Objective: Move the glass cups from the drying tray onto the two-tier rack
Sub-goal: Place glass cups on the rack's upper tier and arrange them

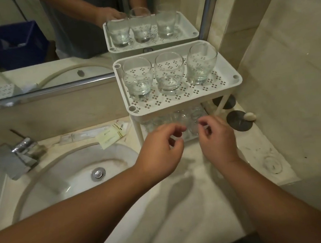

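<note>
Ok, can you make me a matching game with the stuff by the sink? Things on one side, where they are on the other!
Things:
1. three glass cups
2. drain plug
3. both hands
4. paper sachet

Places:
A. in the bottom of the sink basin
B. lying on the counter behind the sink
C. on the rack's top tier
D. in front of the rack's lower tier

Pairs: 1-C, 2-A, 3-D, 4-B

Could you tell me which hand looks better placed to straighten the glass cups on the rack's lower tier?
Probably the right hand: its fingers sit directly before the lower-tier cups. The left hand hovers nearer the rack's front post.
</note>
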### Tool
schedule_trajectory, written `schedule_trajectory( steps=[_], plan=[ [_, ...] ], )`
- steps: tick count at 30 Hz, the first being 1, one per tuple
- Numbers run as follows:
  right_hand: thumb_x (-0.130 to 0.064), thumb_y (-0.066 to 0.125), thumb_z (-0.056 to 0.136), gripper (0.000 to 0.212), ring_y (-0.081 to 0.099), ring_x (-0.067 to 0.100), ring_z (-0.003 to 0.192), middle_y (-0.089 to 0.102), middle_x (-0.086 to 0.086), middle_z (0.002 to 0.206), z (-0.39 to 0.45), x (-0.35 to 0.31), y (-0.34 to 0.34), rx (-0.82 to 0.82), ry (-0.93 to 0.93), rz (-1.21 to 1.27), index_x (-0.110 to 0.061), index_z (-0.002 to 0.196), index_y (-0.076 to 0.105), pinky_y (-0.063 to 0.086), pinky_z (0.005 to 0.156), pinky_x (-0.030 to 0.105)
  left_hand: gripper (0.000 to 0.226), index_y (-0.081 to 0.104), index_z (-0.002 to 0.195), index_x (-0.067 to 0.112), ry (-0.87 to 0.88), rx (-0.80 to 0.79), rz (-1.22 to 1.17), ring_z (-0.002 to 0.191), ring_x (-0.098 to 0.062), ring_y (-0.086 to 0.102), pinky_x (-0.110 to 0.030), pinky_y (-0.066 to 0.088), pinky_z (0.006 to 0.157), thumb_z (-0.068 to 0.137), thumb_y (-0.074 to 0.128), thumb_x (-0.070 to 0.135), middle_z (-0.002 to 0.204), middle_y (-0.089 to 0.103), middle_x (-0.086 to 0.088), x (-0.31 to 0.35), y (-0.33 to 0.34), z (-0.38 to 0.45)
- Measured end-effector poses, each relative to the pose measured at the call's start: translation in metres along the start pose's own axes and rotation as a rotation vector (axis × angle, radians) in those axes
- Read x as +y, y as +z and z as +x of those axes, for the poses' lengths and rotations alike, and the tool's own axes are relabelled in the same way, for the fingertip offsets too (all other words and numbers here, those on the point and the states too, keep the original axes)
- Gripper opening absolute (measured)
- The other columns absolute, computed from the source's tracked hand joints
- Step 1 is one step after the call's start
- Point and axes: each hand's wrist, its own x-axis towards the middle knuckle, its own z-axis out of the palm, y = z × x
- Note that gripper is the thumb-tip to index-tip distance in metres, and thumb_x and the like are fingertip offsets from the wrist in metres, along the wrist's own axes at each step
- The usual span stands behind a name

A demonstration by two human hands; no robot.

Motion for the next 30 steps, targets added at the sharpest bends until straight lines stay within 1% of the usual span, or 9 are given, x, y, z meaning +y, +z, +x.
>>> schedule_trajectory(
  steps=[3, 6, 9, 11, 15, 20, 22, 25, 30],
  plan=[
    [-0.017, 0.060, 0.090, 0.019, 0.057, 0.015, 0.074, 0.064, 0.003, 0.100, 0.007, -0.002, 0.019, -0.140, 0.026, -0.054, -0.016, 0.106, 0.069, 0.046, 0.069, 0.028, 0.033, 0.063, 0.124, 0.029, -0.119, -0.052, 0.045, 0.080, -0.003, 0.061, -0.017, 0.046, 0.079, 0.093, 0.059, 0.021, 0.111, 0.059, 0.012, -0.012, 0.005, 0.002],
    [-0.020, 0.054, 0.092, 0.027, 0.060, 0.023, 0.096, 0.063, 0.005, 0.114, 0.028, -0.008, 0.041, -0.340, -0.021, -0.181, -0.020, 0.116, 0.066, 0.047, 0.081, 0.030, 0.039, 0.059, 0.132, 0.025, -0.235, -0.079, 0.092, 0.094, -0.005, 0.055, -0.019, 0.040, 0.084, 0.093, 0.060, 0.025, 0.114, 0.055, 0.012, -0.022, 0.006, 0.006],
    [-0.027, 0.046, 0.096, 0.032, 0.051, 0.027, 0.118, 0.057, 0.008, 0.129, 0.054, -0.013, 0.065, -0.576, -0.035, -0.390, -0.025, 0.125, 0.059, 0.044, 0.094, 0.033, 0.041, 0.056, 0.134, 0.023, -0.341, -0.076, 0.071, 0.098, -0.007, 0.052, -0.021, 0.040, 0.082, 0.094, 0.058, 0.026, 0.114, 0.052, 0.011, -0.030, 0.006, 0.006],
    [-0.033, 0.045, 0.096, 0.034, 0.045, 0.028, 0.124, 0.054, 0.007, 0.132, 0.063, -0.018, 0.081, -0.658, -0.033, -0.483, -0.028, 0.128, 0.057, 0.043, 0.099, 0.036, 0.040, 0.056, 0.134, 0.025, -0.403, -0.055, 0.038, 0.097, -0.011, 0.054, -0.023, 0.042, 0.079, 0.094, 0.058, 0.027, 0.117, 0.054, 0.008, -0.034, 0.005, 0.006],
    [-0.024, 0.051, 0.093, 0.032, 0.050, 0.026, 0.121, 0.056, 0.006, 0.128, 0.062, -0.027, 0.104, -0.657, -0.124, -0.532, -0.022, 0.123, 0.061, 0.048, 0.094, 0.038, 0.041, 0.054, 0.134, 0.027, -0.468, -0.020, -0.005, 0.094, -0.014, 0.056, -0.023, 0.045, 0.074, 0.093, 0.057, 0.027, 0.125, 0.056, 0.003, -0.038, 0.002, 0.004],
    [-0.017, 0.057, 0.090, 0.026, 0.051, 0.028, 0.119, 0.060, 0.008, 0.122, 0.059, -0.029, 0.120, -0.647, -0.116, -0.516, -0.019, 0.115, 0.064, 0.049, 0.093, 0.039, 0.041, 0.054, 0.135, 0.026, -0.516, 0.028, -0.032, 0.100, -0.015, 0.056, -0.021, 0.045, 0.072, 0.094, 0.056, 0.027, 0.128, 0.056, 0.001, -0.040, -0.003, 0.005],
    [-0.018, 0.054, 0.090, 0.019, 0.056, 0.030, 0.111, 0.063, 0.010, 0.114, 0.060, -0.029, 0.123, -0.629, -0.099, -0.478, -0.018, 0.104, 0.066, 0.049, 0.085, 0.036, 0.041, 0.054, 0.134, 0.026, -0.530, 0.040, -0.053, 0.100, -0.014, 0.057, -0.019, 0.044, 0.067, 0.094, 0.056, 0.028, 0.128, 0.056, 0.001, -0.041, -0.004, 0.004],
    [-0.021, 0.049, 0.092, 0.017, 0.061, 0.028, 0.094, 0.067, 0.008, 0.099, 0.061, -0.027, 0.127, -0.609, -0.048, -0.421, -0.018, 0.090, 0.066, 0.040, 0.071, 0.029, 0.040, 0.055, 0.134, 0.026, -0.542, 0.063, -0.054, 0.100, -0.015, 0.057, -0.020, 0.044, 0.069, 0.094, 0.057, 0.029, 0.126, 0.056, 0.002, -0.043, -0.005, 0.001],
    [-0.022, 0.050, 0.093, 0.021, 0.061, 0.029, 0.100, 0.067, 0.009, 0.101, 0.058, -0.028, 0.132, -0.585, -0.074, -0.473, -0.019, 0.092, 0.070, 0.048, 0.079, 0.033, 0.036, 0.057, 0.130, 0.026, -0.570, 0.113, -0.074, 0.091, -0.013, 0.057, -0.016, 0.041, 0.062, 0.094, 0.057, 0.029, 0.122, 0.057, 0.004, -0.045, -0.008, -0.005]
  ],
)
